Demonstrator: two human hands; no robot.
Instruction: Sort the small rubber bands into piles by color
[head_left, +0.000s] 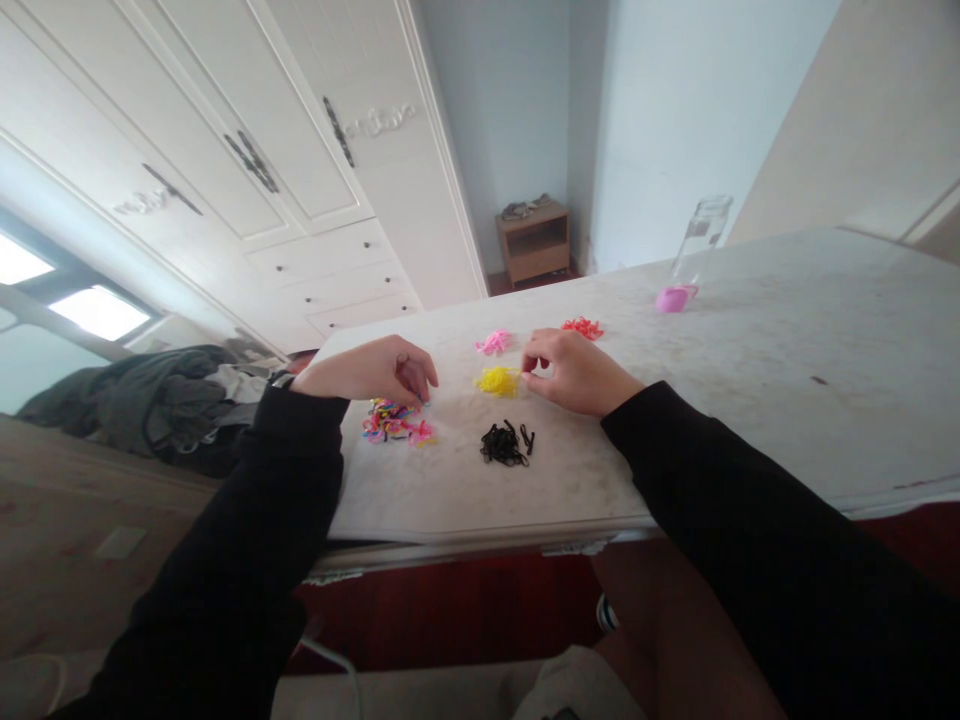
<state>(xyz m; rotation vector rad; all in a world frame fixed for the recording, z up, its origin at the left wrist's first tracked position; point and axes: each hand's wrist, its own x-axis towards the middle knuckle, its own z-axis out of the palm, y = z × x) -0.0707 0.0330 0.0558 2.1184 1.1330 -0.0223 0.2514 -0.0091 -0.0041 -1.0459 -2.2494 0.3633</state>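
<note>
Over the pile of mixed-colour rubber bands (390, 424), my left hand (386, 370) hovers with curled fingers. A small bluish bit shows by its fingertips, but what they hold is unclear. My right hand (574, 372) has thumb and forefinger pinched at the right edge of the yellow rubber bands (495, 382), with a thin yellow band at the fingertips. A pink heap (493, 342) of bands lies beyond the yellow one. Red bands (583, 328) are just behind my right hand, which partly covers them. Closer to me lies a black heap (507, 443).
The white table (712, 420) has its near edge close to my body. On it, to the far right, stands a clear glass bottle (701, 240) beside a pink-purple object (673, 298). Dark clothes (172, 400) are piled at left. Behind are a white wardrobe (300, 200) and a small wooden cabinet (534, 245).
</note>
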